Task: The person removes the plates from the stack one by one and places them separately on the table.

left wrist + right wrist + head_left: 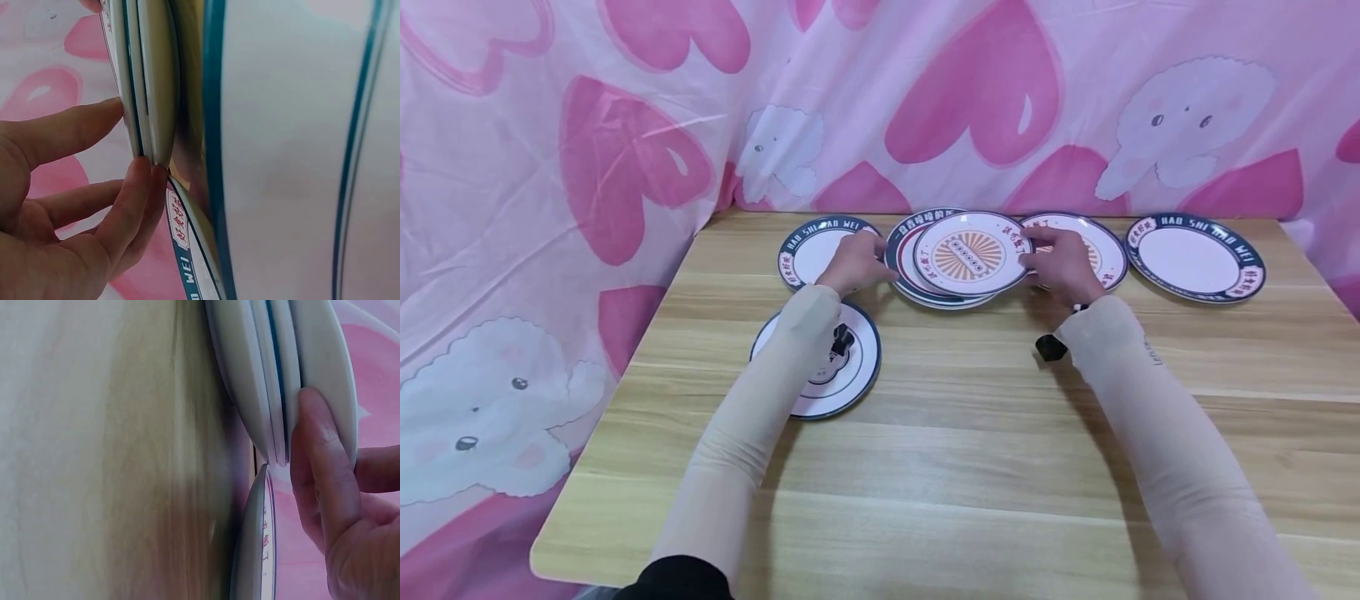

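Observation:
A white plate with an orange sunburst (972, 255) lies on top of a stack of plates (904, 268) at the back of the table, its right side raised off the plates below. My right hand (1063, 265) pinches that raised rim, fingers beneath it in the right wrist view. On the opposite side, my left hand (856, 262) holds the rim. Its thumb (94, 122) touches the top plate's edge, and the fingertips (141, 167) reach the stacked rims from the other side.
Blue-rimmed plates lie left (805, 254) and far right (1187, 258). Another printed plate (1105, 250) sits partly behind my right hand. A cartoon plate (859, 367) is partly covered by my left forearm. A pink heart-patterned cloth (970, 100) hangs along the wooden table's (970, 467) back edge.

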{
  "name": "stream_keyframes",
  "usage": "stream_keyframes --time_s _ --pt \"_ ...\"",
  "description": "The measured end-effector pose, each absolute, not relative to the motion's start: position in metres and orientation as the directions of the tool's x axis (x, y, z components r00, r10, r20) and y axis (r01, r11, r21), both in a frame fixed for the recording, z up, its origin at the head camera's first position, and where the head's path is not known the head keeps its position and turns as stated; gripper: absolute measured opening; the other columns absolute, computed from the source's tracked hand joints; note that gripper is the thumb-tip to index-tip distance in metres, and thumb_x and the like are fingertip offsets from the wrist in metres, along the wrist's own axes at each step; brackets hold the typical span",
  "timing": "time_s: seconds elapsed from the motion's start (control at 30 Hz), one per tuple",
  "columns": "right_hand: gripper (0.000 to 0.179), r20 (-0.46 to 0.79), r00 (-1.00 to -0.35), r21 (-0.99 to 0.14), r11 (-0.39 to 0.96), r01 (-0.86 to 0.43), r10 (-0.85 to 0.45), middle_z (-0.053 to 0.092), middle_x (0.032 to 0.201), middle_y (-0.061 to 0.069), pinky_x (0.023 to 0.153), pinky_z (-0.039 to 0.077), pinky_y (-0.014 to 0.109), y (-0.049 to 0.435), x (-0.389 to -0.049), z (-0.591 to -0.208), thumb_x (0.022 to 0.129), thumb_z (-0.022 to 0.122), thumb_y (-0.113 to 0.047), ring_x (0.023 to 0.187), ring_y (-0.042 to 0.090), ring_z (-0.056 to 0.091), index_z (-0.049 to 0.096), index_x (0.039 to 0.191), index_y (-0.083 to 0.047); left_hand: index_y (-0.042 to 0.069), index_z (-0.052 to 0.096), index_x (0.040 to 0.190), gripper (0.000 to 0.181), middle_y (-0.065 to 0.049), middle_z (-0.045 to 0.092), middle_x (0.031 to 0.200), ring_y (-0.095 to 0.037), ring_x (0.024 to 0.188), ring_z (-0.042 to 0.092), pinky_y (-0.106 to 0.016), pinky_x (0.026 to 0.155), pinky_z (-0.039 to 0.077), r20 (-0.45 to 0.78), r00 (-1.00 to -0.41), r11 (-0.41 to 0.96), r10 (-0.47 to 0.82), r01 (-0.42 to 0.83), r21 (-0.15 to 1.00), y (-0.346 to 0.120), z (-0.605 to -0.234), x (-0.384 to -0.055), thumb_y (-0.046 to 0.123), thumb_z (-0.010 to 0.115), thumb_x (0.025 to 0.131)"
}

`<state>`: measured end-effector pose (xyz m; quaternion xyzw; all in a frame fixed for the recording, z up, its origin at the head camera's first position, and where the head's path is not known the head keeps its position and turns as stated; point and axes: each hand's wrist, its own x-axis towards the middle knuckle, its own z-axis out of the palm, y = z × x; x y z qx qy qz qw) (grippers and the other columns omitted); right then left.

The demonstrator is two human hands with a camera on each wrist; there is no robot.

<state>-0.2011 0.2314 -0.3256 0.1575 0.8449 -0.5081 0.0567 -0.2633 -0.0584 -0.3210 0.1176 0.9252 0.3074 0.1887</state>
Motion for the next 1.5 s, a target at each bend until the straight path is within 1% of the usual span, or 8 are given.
stream_keyframes --time_s 0.2,0.37,0.5,0.67,0.87,1.07,1.23,1.5 --pt "0.052 -0.342 -0.922 -0.849 0.360 0.386 0.181 0.037 0.140 0.010 0.072 0.056 0.025 0.234 -0.201 -0.323 0.092 0.049 -0.004 0.082 0.007 0.056 0.038 0.141 -0.020 0.013 0.054 0.128 0.056 -0.003 0.057 0.127 -0.018 0.115 0.051 -0.035 0.102 0.043 -0.286 -0.904 0.789 0.318 0.085 0.608 -0.062 -0.319 -0.263 0.022 0.074 0.077" --pt "0.051 -0.400 -0.904 -0.835 0.347 0.427 0.150 0.034 0.140 0.007 0.068 0.054 0.023 0.237 -0.198 -0.320 0.094 0.048 -0.009 0.074 0.007 0.055 0.038 0.141 -0.027 0.013 0.054 0.128 0.056 -0.003 0.057 0.127 -0.019 0.115 0.051 -0.035 0.102 0.043 -0.296 -0.900 0.782 0.319 0.074 0.619 -0.062 -0.317 -0.264 0.021 0.074 0.077" --pt "0.049 -0.407 -0.907 -0.840 0.347 0.418 0.106 0.035 0.137 0.006 0.066 0.054 0.023 0.239 -0.195 -0.316 0.095 0.049 -0.012 0.071 0.008 0.054 0.040 0.140 -0.028 0.013 0.052 0.130 0.057 -0.003 0.057 0.128 -0.019 0.116 0.052 -0.035 0.101 0.044 -0.292 -0.900 0.775 0.324 0.076 0.627 -0.062 -0.316 -0.264 0.020 0.074 0.077" --pt "0.048 -0.416 -0.909 -0.844 0.356 0.402 0.039 0.038 0.135 0.006 0.067 0.054 0.022 0.239 -0.194 -0.314 0.094 0.050 -0.013 0.078 0.010 0.059 0.042 0.137 -0.031 0.013 0.054 0.128 0.057 -0.004 0.060 0.124 -0.019 0.111 0.055 -0.033 0.097 0.046 -0.279 -0.904 0.770 0.325 0.082 0.633 -0.061 -0.318 -0.264 0.019 0.074 0.076" --pt "0.047 -0.433 -0.901 -0.822 0.424 0.381 -0.030 0.038 0.138 0.003 0.066 0.054 0.026 0.241 -0.192 -0.318 0.093 0.053 -0.013 0.074 0.011 0.059 0.045 0.135 -0.034 0.012 0.058 0.124 0.054 -0.005 0.063 0.113 -0.018 0.101 0.056 -0.032 0.089 0.049 -0.245 -0.906 0.768 0.344 0.121 0.629 -0.062 -0.322 -0.266 0.020 0.076 0.073" --pt "0.047 -0.410 -0.908 -0.800 0.512 0.313 -0.086 0.040 0.140 0.001 0.068 0.054 0.028 0.240 -0.187 -0.319 0.092 0.055 -0.014 0.084 0.014 0.060 0.047 0.133 -0.035 0.010 0.061 0.120 0.053 -0.004 0.061 0.104 -0.018 0.094 0.055 -0.031 0.082 0.049 -0.219 -0.905 0.759 0.364 0.153 0.632 -0.063 -0.325 -0.268 0.020 0.078 0.071" --pt "0.046 -0.397 -0.914 -0.769 0.576 0.277 -0.090 0.042 0.140 -0.001 0.065 0.052 0.028 0.240 -0.181 -0.316 0.091 0.056 -0.015 0.087 0.017 0.058 0.048 0.131 -0.037 0.010 0.062 0.118 0.051 -0.004 0.062 0.105 -0.018 0.095 0.055 -0.031 0.083 0.049 -0.216 -0.903 0.754 0.372 0.158 0.638 -0.062 -0.324 -0.268 0.021 0.078 0.071" --pt "0.045 -0.414 -0.895 -0.770 0.589 0.246 -0.168 0.040 0.140 -0.003 0.069 0.050 0.026 0.238 -0.171 -0.315 0.092 0.055 -0.015 0.106 0.020 0.047 0.049 0.130 -0.037 0.012 0.063 0.117 0.048 -0.003 0.061 0.108 -0.017 0.099 0.054 -0.032 0.087 0.049 -0.247 -0.902 0.757 0.354 0.121 0.642 -0.062 -0.322 -0.267 0.019 0.077 0.072"
